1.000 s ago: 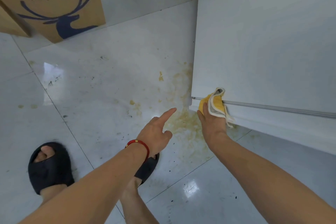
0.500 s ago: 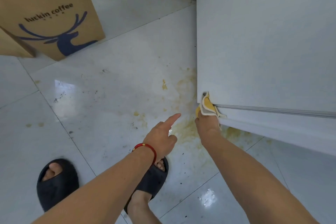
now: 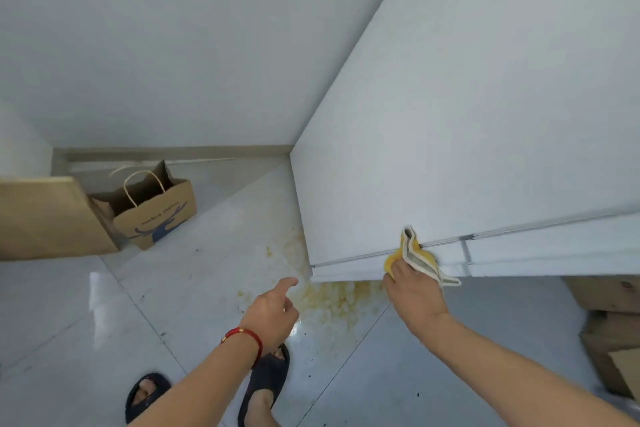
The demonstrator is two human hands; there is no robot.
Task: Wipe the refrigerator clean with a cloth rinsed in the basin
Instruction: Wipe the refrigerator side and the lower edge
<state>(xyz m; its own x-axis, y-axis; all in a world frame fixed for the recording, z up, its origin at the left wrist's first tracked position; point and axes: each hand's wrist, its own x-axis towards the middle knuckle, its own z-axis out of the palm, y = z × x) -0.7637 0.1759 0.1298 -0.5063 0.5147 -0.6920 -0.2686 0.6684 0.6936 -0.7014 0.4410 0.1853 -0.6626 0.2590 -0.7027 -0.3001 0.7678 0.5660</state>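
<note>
the right hand (image 3: 417,295) holds a bunched yellow cloth with a grey-white edge (image 3: 414,258) against the thin metal seam low on the white refrigerator's smooth front (image 3: 450,132), at about four o'clock in view; the left hand (image 3: 273,310) holds nothing, forefinger pointing toward twelve over the yellow-stained glossy floor tiles (image 3: 332,302). the cloth looks soft, light and limp, its loose tail drooping toward five o'clock, so it is likely best gripped in a wad across the middle.
</note>
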